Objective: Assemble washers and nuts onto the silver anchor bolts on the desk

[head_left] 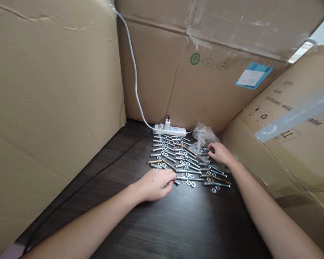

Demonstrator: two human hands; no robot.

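Metal bolts and sleeves [187, 172] lie in slanting rows on the dark tabletop, with washers [188, 182] and nuts [214, 190] set among them. Most are silver; a few are brass-coloured. My left hand [156, 183] rests at the near left end of the rows, fingers curled together over a bolt end; whatever they grip is hidden. At the right, my right hand [220, 154] reaches to a clear plastic bag [203, 133], its fingertips closed at loose metal parts by the bag's mouth. I cannot make out what is between them.
Behind the rows lies a white power strip [175, 131] with a plugged-in charger [167, 124]. A black cable [116, 164] crosses the table [183, 226] at the left; a white cord [135, 73] hangs behind. Large cardboard boxes [162, 79] wall in the left, back and right.
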